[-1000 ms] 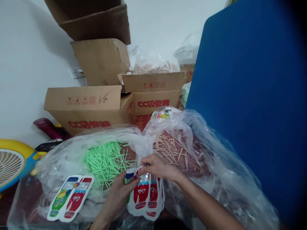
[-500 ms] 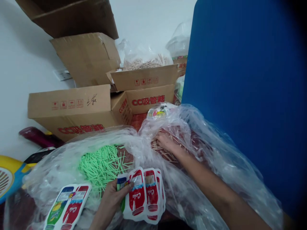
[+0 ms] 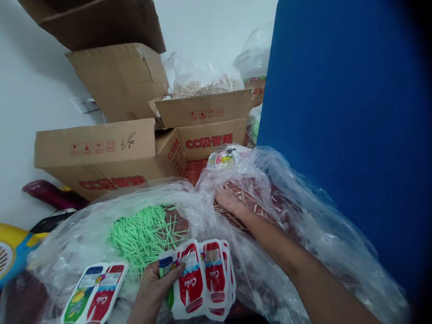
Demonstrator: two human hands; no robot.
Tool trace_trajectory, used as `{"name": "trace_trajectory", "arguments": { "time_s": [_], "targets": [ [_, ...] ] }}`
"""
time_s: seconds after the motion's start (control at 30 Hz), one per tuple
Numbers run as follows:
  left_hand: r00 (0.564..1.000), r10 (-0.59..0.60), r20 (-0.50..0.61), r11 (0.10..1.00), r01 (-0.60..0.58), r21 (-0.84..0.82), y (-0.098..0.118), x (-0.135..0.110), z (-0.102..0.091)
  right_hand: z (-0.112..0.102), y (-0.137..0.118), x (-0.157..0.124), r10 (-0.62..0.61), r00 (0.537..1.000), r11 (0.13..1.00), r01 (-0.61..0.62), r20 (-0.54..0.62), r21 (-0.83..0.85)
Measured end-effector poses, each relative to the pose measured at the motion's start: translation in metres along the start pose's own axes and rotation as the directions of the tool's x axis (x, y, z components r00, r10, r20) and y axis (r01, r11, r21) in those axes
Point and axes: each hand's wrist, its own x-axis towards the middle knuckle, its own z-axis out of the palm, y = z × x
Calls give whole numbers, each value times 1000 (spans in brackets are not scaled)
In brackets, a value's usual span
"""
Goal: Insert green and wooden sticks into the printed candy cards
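My left hand point(image 3: 151, 288) is clamped on a fanned stack of pouches point(image 3: 192, 288), thumb across the front, above the near edge of the table point(image 3: 195, 172); one printed Cola bottle shows thin brown sticks behind its window. My right hand point(image 3: 228, 199) reaches farther in, down among the loose brown sticks point(image 3: 255, 207) on the plastic sheeting point(image 3: 313, 238); my fingertips are hidden, so I cannot tell whether they pinch any. Green sticks point(image 3: 138, 236) lie heaped to the left, and a two-bottle pouch point(image 3: 96, 292) rests toward the table's near left corner.
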Motion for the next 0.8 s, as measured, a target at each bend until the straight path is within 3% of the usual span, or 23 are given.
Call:
{"name": "trace_trajectory", "arguments": {
  "time_s": [0.23,0.37,0.53,0.7,0.8],
  "targets": [
    [1000,-1,22,999,2,-51,-6,-2,-1,-12,6,-28,110,993,980,-114,34,160],
    [999,22,49,999,-20,-43,-10,-2,1,-15,15,-47,222,967,896,-253,125,366],
    [996,16,87,997,-9,-75,-5,-10,12,-12,18,-69,320,922,623,-379,219,685],
    [995,1,98,994,10,-113,-3,-16,17,-10,11,-96,356,916,315,-304,185,899],
    [992,5,130,992,11,-122,-8,-13,15,-4,5,-107,402,904,205,-244,146,948]
  ]
}}
